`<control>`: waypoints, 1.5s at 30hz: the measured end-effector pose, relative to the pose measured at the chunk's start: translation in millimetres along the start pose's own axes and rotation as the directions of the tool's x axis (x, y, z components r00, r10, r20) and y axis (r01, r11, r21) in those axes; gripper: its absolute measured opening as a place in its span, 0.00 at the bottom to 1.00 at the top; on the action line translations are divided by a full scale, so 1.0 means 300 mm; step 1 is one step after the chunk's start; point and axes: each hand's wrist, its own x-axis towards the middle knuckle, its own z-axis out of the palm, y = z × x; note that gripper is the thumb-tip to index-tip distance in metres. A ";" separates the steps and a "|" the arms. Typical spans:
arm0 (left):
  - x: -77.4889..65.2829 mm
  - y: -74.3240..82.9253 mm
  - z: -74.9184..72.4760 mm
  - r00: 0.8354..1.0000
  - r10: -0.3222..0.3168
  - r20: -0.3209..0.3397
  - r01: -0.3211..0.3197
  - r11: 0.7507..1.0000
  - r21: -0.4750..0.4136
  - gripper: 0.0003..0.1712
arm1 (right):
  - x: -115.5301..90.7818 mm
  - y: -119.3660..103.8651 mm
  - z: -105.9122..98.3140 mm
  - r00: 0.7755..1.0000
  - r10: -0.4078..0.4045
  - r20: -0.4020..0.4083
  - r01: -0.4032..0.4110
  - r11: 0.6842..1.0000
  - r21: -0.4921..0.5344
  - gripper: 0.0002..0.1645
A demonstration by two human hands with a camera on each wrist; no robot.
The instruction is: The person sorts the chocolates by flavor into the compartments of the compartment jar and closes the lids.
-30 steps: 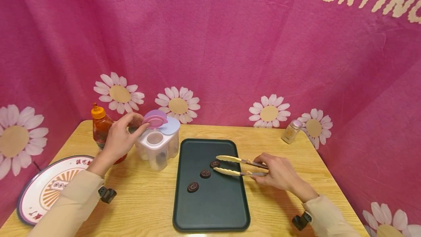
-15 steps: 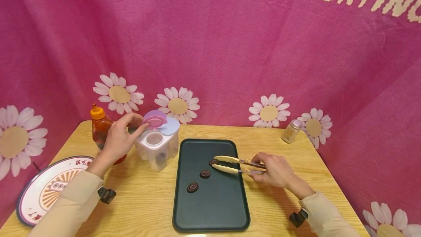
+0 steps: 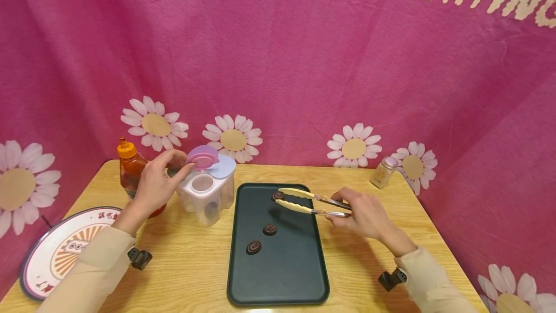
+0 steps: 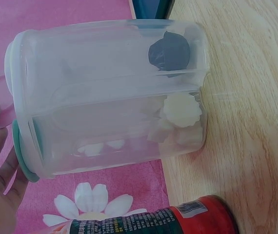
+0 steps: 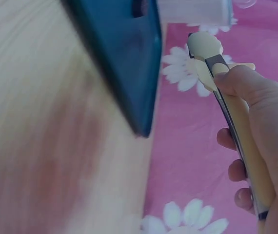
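My left hand [image 3: 157, 182] pinches the raised pink-purple flip lid [image 3: 203, 159] of a clear storage container [image 3: 207, 206]. The round opening below that lid is uncovered. Through the wall in the left wrist view, one compartment shows a dark lump [image 4: 170, 52] and another several pale pieces [image 4: 182, 110]. My right hand [image 3: 367, 214] grips tongs [image 3: 298, 192] with cream-coloured tips. Between the tips is a dark round chocolate [image 3: 277, 196], over the far part of the dark baking tray [image 3: 278, 277]. Two more chocolates, one nearer the middle [image 3: 270, 229] and a swirled one [image 3: 254, 247], lie on the tray.
A red sauce bottle [image 3: 132, 170] with an orange cap stands behind my left hand. On the left lies a round white plate [image 3: 45, 255] with printed writing. A small seasoning shaker [image 3: 384, 173] stands at the back right. A pink cloth [image 3: 278, 71] hangs behind the table.
The tongs have closed in around the farthest chocolate and moved up and away with it, off its place on the tray. My left hand stays at the flip lid.
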 end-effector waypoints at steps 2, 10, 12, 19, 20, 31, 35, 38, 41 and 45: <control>-0.001 -0.001 -0.001 1.000 0.000 0.001 0.000 1.000 0.001 0.14 | 0.018 -0.013 -0.014 1.000 -0.014 -0.023 0.014 1.000 0.002 0.23; -0.004 -0.003 -0.006 1.000 -0.011 0.008 0.011 1.000 0.000 0.14 | 0.096 -0.097 -0.066 0.995 -0.077 -0.060 0.077 0.997 -0.006 0.25; -0.005 -0.003 -0.007 1.000 -0.013 0.009 0.013 1.000 -0.002 0.14 | 0.116 -0.121 -0.077 0.993 -0.101 -0.064 0.101 0.995 -0.005 0.25; -0.004 -0.003 -0.009 1.000 -0.013 0.008 0.013 1.000 -0.001 0.14 | 0.190 -0.199 -0.097 0.983 -0.171 -0.075 0.171 0.985 -0.006 0.26; -0.004 -0.004 -0.009 1.000 -0.013 0.008 0.013 1.000 -0.001 0.14 | 0.202 -0.210 -0.098 0.980 -0.183 -0.079 0.183 0.983 -0.004 0.26; 0.002 -0.008 -0.005 1.000 0.000 0.001 0.000 1.000 0.000 0.13 | 0.338 -0.324 -0.085 0.951 -0.293 -0.096 0.293 0.956 -0.023 0.26; 0.003 -0.008 -0.002 1.000 0.012 -0.002 -0.012 1.000 -0.002 0.13 | 0.372 -0.353 -0.075 0.949 -0.305 -0.077 0.303 0.952 -0.035 0.27; 0.003 -0.010 0.000 1.000 0.019 -0.007 -0.019 1.000 -0.002 0.13 | 0.390 -0.364 -0.064 0.950 -0.306 -0.066 0.304 0.952 -0.038 0.27; 0.003 -0.011 0.001 1.000 0.022 -0.013 -0.022 1.000 -0.001 0.13 | 0.404 -0.374 -0.054 0.948 -0.312 -0.059 0.310 0.950 -0.035 0.26; 0.003 -0.011 0.004 1.000 0.021 -0.013 -0.021 1.000 -0.002 0.13 | 0.415 -0.380 -0.042 0.946 -0.319 -0.055 0.317 0.948 -0.033 0.26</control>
